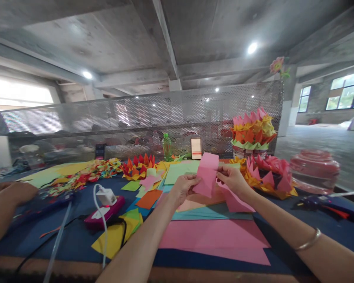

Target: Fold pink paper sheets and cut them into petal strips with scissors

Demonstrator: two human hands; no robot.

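Between my hands a strip of pink paper is held upright above a stack of coloured sheets. My left hand pinches its left edge near the bottom. On the other side, my right hand has its fingers closed at the strip's right edge. Another pink piece slants down beneath my right hand; whether that hand also grips it I cannot tell. Pink sheets lie nearest me, with blue sheets and a light green sheet beyond them.
Another person's hand is at the far left. Nearby are a magenta power strip with cables and a glue gun at right. Folded paper crowns, a large jar and a green bottle stand towards the back.
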